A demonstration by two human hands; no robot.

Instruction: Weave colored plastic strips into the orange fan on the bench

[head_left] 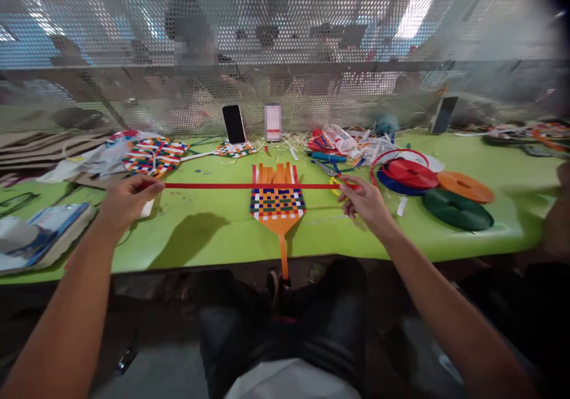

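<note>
A red ribbon-like strip (pixel 214 186) is stretched taut and level between my two hands. My left hand (pixel 133 200) pinches its left end, and my right hand (pixel 361 200) grips it near the right end. Below and behind the strip lies a partly woven fan-shaped piece (pixel 278 200) of orange, blue, white, green and red strips. Loose orange and red strip ends point away from me at its top, and its orange tail hangs over the table's front edge. The strip crosses over its upper part in my view; whether they touch I cannot tell.
Red (pixel 412 174), orange (pixel 466 186) and green (pixel 458 209) strip rolls lie at right, with a blue one under the red. Scissors (pixel 324 168) and a plastic bottle (pixel 341 139) lie among scraps. Phones (pixel 233 123) lean by the mesh screen (pixel 285 43). Another woven piece (pixel 155 155) lies left.
</note>
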